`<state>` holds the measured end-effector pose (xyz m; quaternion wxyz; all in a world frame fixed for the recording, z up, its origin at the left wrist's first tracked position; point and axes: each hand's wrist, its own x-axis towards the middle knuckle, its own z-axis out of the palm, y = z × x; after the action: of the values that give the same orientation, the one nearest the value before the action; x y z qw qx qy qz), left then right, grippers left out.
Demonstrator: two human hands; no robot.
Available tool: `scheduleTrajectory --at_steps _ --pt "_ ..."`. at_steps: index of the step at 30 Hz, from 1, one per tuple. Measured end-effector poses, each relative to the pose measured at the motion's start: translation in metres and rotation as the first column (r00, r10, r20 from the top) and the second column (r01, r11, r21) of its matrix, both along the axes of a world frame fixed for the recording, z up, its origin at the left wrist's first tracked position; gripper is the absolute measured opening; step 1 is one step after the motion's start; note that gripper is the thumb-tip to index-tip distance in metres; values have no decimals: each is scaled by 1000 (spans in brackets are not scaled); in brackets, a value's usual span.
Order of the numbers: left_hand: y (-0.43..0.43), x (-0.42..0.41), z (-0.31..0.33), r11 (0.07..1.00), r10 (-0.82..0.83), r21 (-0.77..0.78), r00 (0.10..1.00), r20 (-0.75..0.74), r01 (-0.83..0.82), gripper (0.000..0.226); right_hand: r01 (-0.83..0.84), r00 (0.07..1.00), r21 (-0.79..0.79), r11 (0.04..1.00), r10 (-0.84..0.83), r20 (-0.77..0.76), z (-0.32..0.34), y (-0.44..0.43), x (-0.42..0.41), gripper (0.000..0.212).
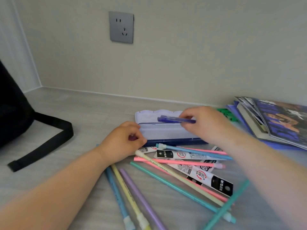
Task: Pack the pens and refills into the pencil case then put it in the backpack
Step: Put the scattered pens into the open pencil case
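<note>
An open pencil case with a pale lid and dark blue base lies at the table's middle. My right hand holds a dark blue pen level above the case. My left hand rests at the case's left end, fingers curled against it. Several pastel pens in pink, yellow, teal, blue and purple lie scattered in front of the case, mixed with white and black refill packets. The black backpack stands at the far left.
The backpack's strap trails across the grey table. A stack of books and magazines lies at the right, with a green object beside it. A wall socket is on the wall behind.
</note>
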<state>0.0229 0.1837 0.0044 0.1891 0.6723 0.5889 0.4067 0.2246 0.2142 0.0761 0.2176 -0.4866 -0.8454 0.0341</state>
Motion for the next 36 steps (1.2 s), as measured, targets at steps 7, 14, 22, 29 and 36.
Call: scheduleTrajectory --at_steps 7,14,22,29,36 --pt "2 -5 0 999 -28 -20 996 89 30 34 -7 961 0 1000 7 277 -35 35 -35 23" --pt "7 -8 -3 999 -38 -10 993 114 39 36 -125 980 -203 971 153 126 -42 43 -50 22" --pt "6 -8 -2 999 -38 1 996 78 38 29 -186 982 -220 958 174 -71 -47 42 -39 15" --pt "5 -6 -3 1000 -3 29 1000 17 3 15 -107 994 -141 984 102 -41 -21 22 -12 18" --pt "-3 -1 3 997 30 74 999 -40 -27 16 -5 992 -306 952 44 122 -7 -23 55 22"
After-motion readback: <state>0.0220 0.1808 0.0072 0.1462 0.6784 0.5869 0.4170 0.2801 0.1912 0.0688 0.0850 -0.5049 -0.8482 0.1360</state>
